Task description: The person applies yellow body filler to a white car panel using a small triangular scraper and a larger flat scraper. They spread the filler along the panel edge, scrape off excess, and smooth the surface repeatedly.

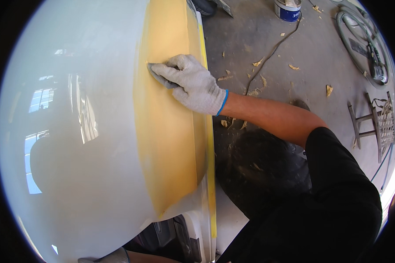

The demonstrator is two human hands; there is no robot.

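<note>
My right hand (193, 83), in a pale knit glove with a blue cuff, is closed on a thin grey flat piece (163, 79). Whether it is a spreader or folded sandpaper I cannot tell. Its edge touches the broad yellow filler strip (166, 144) on a glossy white vehicle body panel (96, 175). My left hand (106, 256), also gloved, lies against the panel at the bottom edge of the view, partly cut off. The fingers that show are stretched out, and I see nothing held in them.
Yellow tape (211, 188) runs along the panel's right edge. On the grey floor (311, 52) lie scraps and a dark cable (274, 50). A blue-and-white tub (288, 12) stands at the top, a coiled hose (343, 30) at upper right, and a low woven stool (375, 127) at right.
</note>
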